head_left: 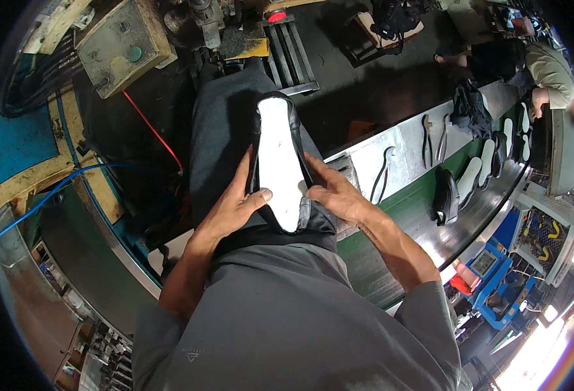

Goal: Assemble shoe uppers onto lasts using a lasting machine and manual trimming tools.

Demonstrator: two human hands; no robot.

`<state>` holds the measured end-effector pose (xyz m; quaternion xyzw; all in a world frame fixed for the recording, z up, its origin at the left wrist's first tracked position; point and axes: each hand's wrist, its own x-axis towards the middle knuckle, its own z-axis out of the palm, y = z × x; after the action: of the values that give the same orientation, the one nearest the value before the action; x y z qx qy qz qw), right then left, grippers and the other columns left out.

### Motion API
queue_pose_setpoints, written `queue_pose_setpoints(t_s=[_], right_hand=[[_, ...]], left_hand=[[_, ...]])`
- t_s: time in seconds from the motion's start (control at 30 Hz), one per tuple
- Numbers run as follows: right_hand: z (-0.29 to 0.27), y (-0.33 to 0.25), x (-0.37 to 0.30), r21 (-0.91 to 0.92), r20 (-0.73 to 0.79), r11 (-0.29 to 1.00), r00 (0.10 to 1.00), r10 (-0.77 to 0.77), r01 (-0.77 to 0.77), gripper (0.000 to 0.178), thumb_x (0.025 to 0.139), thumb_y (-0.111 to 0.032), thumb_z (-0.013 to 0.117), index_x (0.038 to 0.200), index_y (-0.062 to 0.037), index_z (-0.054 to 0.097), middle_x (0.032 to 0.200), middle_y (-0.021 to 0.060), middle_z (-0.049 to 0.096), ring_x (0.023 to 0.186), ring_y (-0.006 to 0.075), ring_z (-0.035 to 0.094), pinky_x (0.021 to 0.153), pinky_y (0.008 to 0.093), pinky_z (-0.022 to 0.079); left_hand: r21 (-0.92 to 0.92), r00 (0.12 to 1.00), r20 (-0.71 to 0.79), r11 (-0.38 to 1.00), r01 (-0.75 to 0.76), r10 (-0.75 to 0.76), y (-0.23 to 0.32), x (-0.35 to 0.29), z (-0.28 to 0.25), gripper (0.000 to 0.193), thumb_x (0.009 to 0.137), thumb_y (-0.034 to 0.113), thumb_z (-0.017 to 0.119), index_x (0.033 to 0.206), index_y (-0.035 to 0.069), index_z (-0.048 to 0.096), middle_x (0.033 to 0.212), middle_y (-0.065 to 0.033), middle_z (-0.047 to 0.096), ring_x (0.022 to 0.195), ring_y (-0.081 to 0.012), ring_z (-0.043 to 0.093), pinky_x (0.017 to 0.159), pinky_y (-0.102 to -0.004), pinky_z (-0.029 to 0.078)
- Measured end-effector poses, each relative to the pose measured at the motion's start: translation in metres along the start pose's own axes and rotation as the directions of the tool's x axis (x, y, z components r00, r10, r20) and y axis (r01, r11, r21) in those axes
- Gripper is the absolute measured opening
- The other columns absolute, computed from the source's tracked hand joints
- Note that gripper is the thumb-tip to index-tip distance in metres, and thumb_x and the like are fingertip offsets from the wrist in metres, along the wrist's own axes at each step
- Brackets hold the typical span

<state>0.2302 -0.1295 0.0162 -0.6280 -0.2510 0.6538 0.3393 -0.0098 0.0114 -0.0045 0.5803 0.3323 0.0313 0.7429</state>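
Observation:
A black leather shoe upper [255, 163] lies over my lap, its white sole-shaped insole board [279, 156] facing up. The narrow toe-like outline points at me and the broader end lies away. My left hand [235, 207] grips the left edge, thumb pressed on the white board. On the opposite edge my right hand [339, 192] holds on in the same way, thumb on the board's rim. The fingers of both hands are partly hidden under the shoe upper.
To my right runs a green conveyor belt [404, 225] with several black shoes [446, 195] and white soles. Pliers [383, 176] lie on its metal ledge [411, 153]. Another person [551, 75] stands at the far right. A control box [123, 49] and blue hose [52, 189] are left.

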Motion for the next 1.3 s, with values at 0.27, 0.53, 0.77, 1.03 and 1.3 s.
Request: queue_pose_setpoints(t_s=[0.27, 0.53, 0.77, 1.03, 1.3], right_hand=[[0.052, -0.037, -0.031, -0.93, 0.042, 0.331, 0.941, -0.335, 0.16, 0.09, 0.093, -0.037, 0.085, 0.172, -0.0322, 0.042, 0.183, 0.0296, 0.004, 0.14, 0.0656, 0.047, 0.104, 0.0643, 0.061], [0.027, -0.032, -0.028, -0.89, 0.069, 0.366, 0.873, -0.482, 0.272, 0.072, 0.094, -0.036, 0.082, 0.162, -0.0364, 0.058, 0.178, 0.0342, 0.012, 0.134, 0.0618, 0.053, 0.107, 0.0623, 0.059], [0.014, -0.024, -0.025, -0.891, 0.117, 0.311, 0.83, -0.545, 0.329, 0.069, 0.09, -0.037, 0.085, 0.156, -0.0317, 0.067, 0.177, 0.0342, 0.017, 0.134, 0.0599, 0.055, 0.108, 0.0608, 0.058], [-0.008, -0.074, -0.042, -0.836, 0.048, 0.454, 0.866, -0.498, 0.307, 0.069, 0.092, -0.04, 0.084, 0.158, -0.0333, 0.065, 0.176, 0.0366, 0.018, 0.145, 0.0623, 0.048, 0.114, 0.0658, 0.054], [-0.029, -0.208, 0.004, -0.924, 0.016, 0.231, 0.633, -0.774, 0.306, 0.069, 0.085, -0.032, 0.089, 0.152, -0.0255, 0.071, 0.174, 0.0397, 0.021, 0.145, 0.0583, 0.05, 0.115, 0.0611, 0.052]], left_hand=[[-0.773, 0.988, 0.079, 0.617, 0.146, -0.134, 0.023, 0.012, 0.011, 0.096, 0.1, -0.011, 0.054, 0.181, 0.015, 0.012, 0.167, -0.0174, 0.047, 0.15, -0.0317, 0.053, 0.121, -0.0524, 0.048], [0.412, 0.819, -0.393, 0.876, -0.25, 0.418, 0.029, 0.141, -0.057, 0.048, 0.105, 0.016, 0.072, 0.149, 0.0, 0.065, 0.137, -0.0213, 0.075, 0.126, -0.0332, 0.074, 0.104, -0.0408, 0.058], [0.535, 0.823, -0.379, 0.826, -0.179, 0.423, 0.026, 0.155, -0.056, 0.026, 0.101, 0.009, 0.065, 0.119, 0.0, 0.081, 0.112, -0.0247, 0.079, 0.106, -0.0433, 0.077, 0.092, -0.0459, 0.06], [0.239, 0.712, -0.512, 0.876, -0.42, 0.481, 0.079, 0.18, -0.222, 0.057, 0.113, 0.05, 0.065, 0.151, 0.008, 0.066, 0.125, -0.0106, 0.075, 0.12, -0.02, 0.069, 0.105, -0.0402, 0.054], [-0.517, 0.855, -0.498, 0.742, -0.427, 0.145, 0.295, 0.244, -0.234, 0.048, 0.1, 0.035, 0.083, 0.136, 0.009, 0.068, 0.119, -0.0064, 0.076, 0.11, -0.0233, 0.072, 0.099, -0.0428, 0.06]])
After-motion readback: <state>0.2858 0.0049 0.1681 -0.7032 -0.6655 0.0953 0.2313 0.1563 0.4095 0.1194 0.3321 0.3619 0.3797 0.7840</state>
